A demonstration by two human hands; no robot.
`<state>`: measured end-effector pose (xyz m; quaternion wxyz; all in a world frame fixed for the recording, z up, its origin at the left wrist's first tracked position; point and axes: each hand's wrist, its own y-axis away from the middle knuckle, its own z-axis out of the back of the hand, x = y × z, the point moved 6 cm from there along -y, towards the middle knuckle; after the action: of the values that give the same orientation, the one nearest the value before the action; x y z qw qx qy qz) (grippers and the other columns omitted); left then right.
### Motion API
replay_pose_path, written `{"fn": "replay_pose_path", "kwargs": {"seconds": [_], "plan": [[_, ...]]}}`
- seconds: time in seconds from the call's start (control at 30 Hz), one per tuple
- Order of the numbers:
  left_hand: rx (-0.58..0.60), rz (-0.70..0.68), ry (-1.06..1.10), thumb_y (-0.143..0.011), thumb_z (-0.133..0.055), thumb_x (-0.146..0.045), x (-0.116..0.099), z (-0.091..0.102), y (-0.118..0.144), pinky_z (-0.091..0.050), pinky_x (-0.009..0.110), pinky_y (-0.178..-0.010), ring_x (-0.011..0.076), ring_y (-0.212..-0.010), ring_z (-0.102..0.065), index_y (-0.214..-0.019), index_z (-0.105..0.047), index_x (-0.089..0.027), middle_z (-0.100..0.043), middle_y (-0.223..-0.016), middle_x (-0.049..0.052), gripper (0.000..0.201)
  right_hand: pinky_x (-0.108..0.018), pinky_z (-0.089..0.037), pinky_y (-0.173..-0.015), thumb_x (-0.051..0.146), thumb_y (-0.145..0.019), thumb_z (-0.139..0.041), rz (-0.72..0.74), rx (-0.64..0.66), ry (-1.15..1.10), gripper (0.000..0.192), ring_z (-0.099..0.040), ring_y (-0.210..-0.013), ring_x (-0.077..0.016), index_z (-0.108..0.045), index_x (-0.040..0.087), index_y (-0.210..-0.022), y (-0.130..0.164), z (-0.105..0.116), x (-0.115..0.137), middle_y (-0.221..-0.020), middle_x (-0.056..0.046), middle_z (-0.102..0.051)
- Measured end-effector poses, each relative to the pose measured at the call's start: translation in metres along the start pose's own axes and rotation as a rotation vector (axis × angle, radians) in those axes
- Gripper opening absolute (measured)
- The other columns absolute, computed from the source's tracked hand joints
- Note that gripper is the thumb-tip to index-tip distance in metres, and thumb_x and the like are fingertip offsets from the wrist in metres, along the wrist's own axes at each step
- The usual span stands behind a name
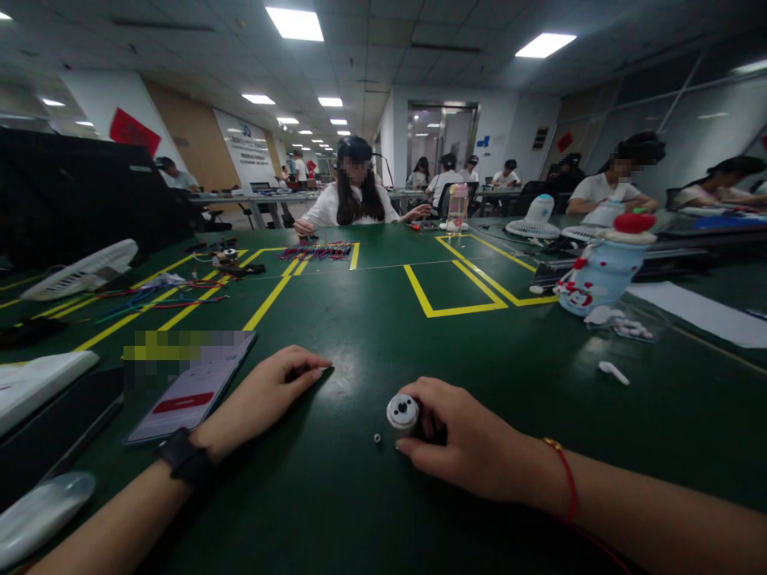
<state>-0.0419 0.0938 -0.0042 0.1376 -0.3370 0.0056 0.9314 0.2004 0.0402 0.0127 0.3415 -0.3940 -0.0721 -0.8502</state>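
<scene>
- The right hand (464, 443) is curling closed around a small round part (403, 412) with a white face, pressing it onto the green counter (371, 319).
- The part's pale face is showing dark holes; a tiny ring-shaped bit (377, 438) is lying just beside it on the counter.
- The left hand (264, 395) is resting palm down, fingers loosely bent, holding nothing, well apart from the right.
- A phone (192, 387) is lying just left of that hand.
- Farther off, a white earbud (613, 372) and a bottle (602, 267) are sitting to the right.
</scene>
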Motion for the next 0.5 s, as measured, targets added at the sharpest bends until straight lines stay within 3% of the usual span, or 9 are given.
{"fn": "replay_pose_path", "kwargs": {"seconds": [0.13,0.3,0.5], "plan": [[0.051,-0.049,0.006,-0.086,-0.055,-0.043,-0.017,-0.005,0.005,-0.045,0.039,-0.091,0.0233,-0.101,-0.056,-0.102,-0.067,-0.027,-0.06,-0.108,0.004,0.026,-0.024,-0.038,-0.056,0.023,-0.079,-0.063,0.0,0.001,-0.004,0.022,-0.05,-0.067,-0.0117,-0.058,0.019,-0.1,-0.001,-0.001,0.001,-0.088,-0.002,-0.058],[0.229,-0.173,0.015,-0.084,-0.064,-0.035,-0.057,-0.027,0.019,-0.043,0.033,-0.09,0.0194,-0.1,-0.055,-0.096,-0.067,-0.03,-0.06,-0.106,-0.001,0.014,-0.025,-0.039,-0.057,0.023,-0.079,-0.063,0.007,-0.008,0.02,0.021,-0.049,-0.067,-0.0118,-0.058,0.019,-0.098,-0.002,-0.001,0.002,-0.086,-0.001,-0.056],[0.185,-0.218,0.084,-0.086,-0.062,-0.029,-0.085,-0.045,0.026,-0.043,0.03,-0.085,0.0176,-0.094,-0.057,-0.088,-0.069,-0.029,-0.062,-0.096,-0.002,0.006,-0.025,-0.039,-0.058,0.021,-0.078,-0.062,0.019,-0.013,0.015,0.021,-0.049,-0.067,-0.0118,-0.056,0.019,-0.098,-0.002,-0.003,0.001,-0.086,0.0,-0.055]]}}
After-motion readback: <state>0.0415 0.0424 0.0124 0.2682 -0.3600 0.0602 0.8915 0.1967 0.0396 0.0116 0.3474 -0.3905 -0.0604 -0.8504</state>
